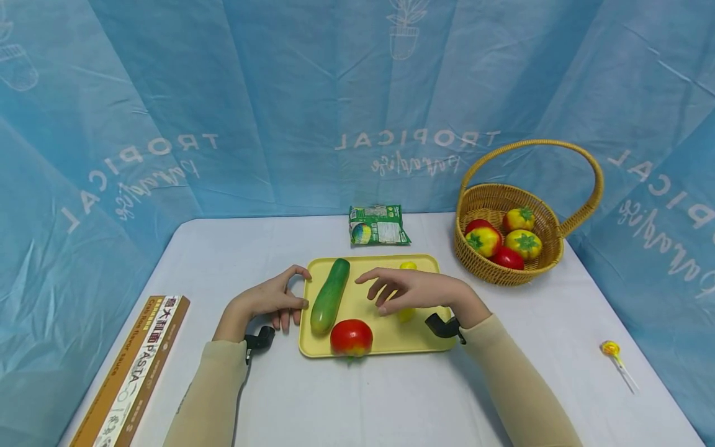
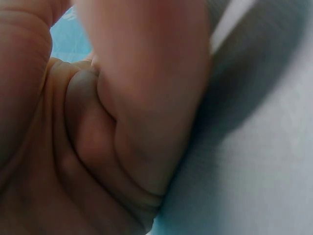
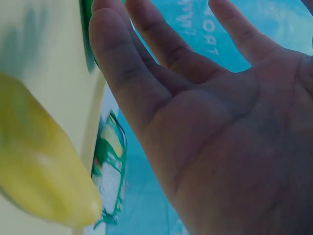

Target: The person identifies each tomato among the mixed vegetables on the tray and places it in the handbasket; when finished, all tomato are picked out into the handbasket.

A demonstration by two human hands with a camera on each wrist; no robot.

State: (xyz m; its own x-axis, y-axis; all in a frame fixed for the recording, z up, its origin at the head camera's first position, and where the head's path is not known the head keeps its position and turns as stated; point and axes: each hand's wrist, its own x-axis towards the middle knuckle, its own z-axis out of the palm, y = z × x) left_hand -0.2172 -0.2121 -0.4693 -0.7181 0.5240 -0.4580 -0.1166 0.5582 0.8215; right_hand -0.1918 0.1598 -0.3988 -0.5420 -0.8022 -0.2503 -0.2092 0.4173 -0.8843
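A pale yellow tray (image 1: 385, 346) lies on the table, holding a green cucumber (image 1: 331, 298), a red tomato (image 1: 351, 337) at its front rim and a long, smooth yellow fruit or vegetable (image 3: 44, 161). My left hand (image 1: 268, 298) is at the tray's left side, with thumb and index fingertips apart and right at the rim; its other fingers point down beside the tray. Over the tray, my right hand (image 1: 416, 289) hovers with loosely bent fingers and nothing in them. It hides the middle of the yellow piece in the head view.
Behind the tray lies a green snack packet (image 1: 378, 225). A wicker basket (image 1: 505, 276) with a tall handle stands at the back right, holding several red and yellow tomatoes (image 1: 524, 244). A pasta box (image 1: 131, 372) lies at left, a lollipop (image 1: 611, 349) at right. Blue curtain (image 1: 301, 124) surrounds the table.
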